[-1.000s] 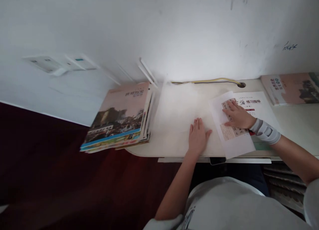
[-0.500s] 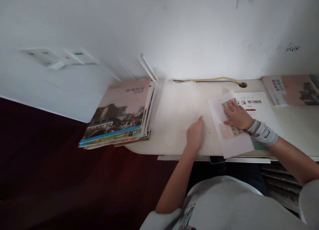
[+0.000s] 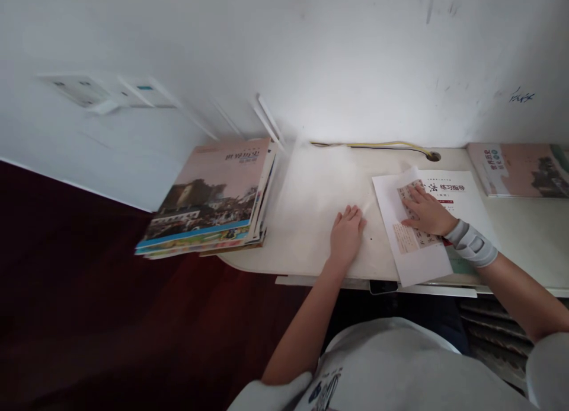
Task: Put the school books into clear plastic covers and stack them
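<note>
My left hand (image 3: 346,238) rests palm down on the white desk (image 3: 306,215), fingers stretched out and holding nothing. My right hand (image 3: 429,212), with a grey strap (image 3: 472,245) around its wrist, lies flat with spread fingers. Beneath it is a printed page (image 3: 406,239) with a calligraphy picture, on the white front of a booklet. A white calligraphy workbook (image 3: 473,206) lies under that booklet and sticks out to the right. Part of the calligraphy picture is hidden by my right hand.
A stack of textbooks (image 3: 208,191) overhangs the desk's left end. Another textbook (image 3: 520,169) lies at the back right. Yellow and black cables (image 3: 391,144) run along the wall to a hole in the desk. A dark phone-like object (image 3: 383,287) sits below the front edge.
My left hand has opened its fingers and laid them flat on the desk. My right hand stays on the printed page. The view has shifted slightly.
</note>
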`<state>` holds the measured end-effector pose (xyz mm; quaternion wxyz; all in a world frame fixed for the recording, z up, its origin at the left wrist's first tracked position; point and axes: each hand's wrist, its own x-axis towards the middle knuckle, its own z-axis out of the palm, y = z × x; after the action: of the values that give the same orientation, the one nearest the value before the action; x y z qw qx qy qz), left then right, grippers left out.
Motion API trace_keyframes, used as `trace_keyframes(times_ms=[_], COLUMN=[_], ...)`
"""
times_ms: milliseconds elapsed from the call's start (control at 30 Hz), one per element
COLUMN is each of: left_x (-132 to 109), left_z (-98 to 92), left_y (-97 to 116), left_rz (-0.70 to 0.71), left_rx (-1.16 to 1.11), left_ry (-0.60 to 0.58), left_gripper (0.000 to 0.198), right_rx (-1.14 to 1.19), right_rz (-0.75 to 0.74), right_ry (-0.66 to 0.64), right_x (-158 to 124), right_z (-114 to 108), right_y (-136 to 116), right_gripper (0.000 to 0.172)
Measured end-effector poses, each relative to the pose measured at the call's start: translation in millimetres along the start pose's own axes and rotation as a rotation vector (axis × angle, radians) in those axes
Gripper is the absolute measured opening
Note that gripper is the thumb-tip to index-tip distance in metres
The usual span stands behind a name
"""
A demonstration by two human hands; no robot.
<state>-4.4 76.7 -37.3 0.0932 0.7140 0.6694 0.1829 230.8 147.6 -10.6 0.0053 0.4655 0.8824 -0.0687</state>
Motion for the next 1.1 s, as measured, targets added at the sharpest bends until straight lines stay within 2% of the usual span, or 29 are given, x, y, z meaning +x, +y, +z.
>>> trace_keyframes(times_ms=[167, 333, 467, 667, 767, 867, 933, 1033, 1100], left_x=[-3, -4, -5, -10, -11, -11, -11, -10, -11], left_z=[0.9, 0.6, -0.1, -3.7, -6.5, -8.0, -8.2, -8.0, -8.1], left_y=[-4, -7, -4, 3, 4, 5, 5, 5, 4], left_rz=[-0.033, -0.053, -0.022, 0.062, 0.076, 0.069, 0.067, 0.065, 0.076], left_rx=[-0.103, -0.173, -0.148, 0.049, 0.099, 0.113, 0.11, 0.099, 0.1], left_ry=[0.109, 0.188, 0.158, 0.053, 0.005, -0.022, -0.028, -0.032, -0.04], left_gripper=[0.041, 0.042, 0.041, 0.041, 0.042, 0.044, 0.044, 0.045, 0.046], right_rx=[0.006, 0.025, 0.108, 0.272, 0.278, 0.16, 0.036, -0.133, -0.22], right_rz=[0.015, 0.015, -0.014, -0.075, -0.196, -0.504, -0.618, -0.61, -0.57], right_ry=[-0.017, 0.0, 0.075, 0.297, 0.295, 0.1, -0.001, 0.014, 0.088], right_x=[0, -1, 2, 18, 2, -34, -56, -75, -77], right_z=[-3, 1, 5, -2, -18, -31, -33, -24, -15], right_y=[-7, -2, -5, -34, -49, -59, -64, -72, -79], right_gripper=[0.061, 0.064, 0.063, 0.059, 0.058, 0.059, 0.054, 0.034, 0.031])
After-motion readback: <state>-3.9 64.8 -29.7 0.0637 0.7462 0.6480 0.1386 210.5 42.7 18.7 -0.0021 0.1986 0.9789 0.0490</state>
